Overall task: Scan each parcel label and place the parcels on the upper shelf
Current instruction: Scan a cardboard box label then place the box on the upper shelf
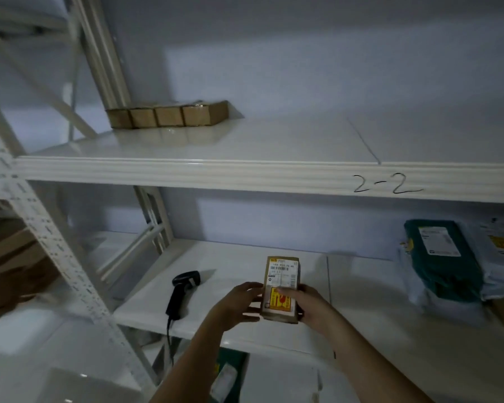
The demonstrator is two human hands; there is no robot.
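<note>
Head view: both hands hold a small brown parcel (280, 289) over the lower shelf (245, 257). The left hand (239, 303) curls round its left edge and the right hand (309, 306) grips its right edge, thumb across the yellow sticker. The label print is too small to read. A black scanner (182, 289) lies on the lower shelf to the left. Four brown boxes (166, 114) stand in a row on the upper shelf (245, 170). A green parcel (442, 260) lies at right, on pale bags cut off by the frame edge.

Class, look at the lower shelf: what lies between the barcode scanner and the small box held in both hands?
Head view: only bare white lower shelf and the left hand lie between the scanner and the small box.
</note>
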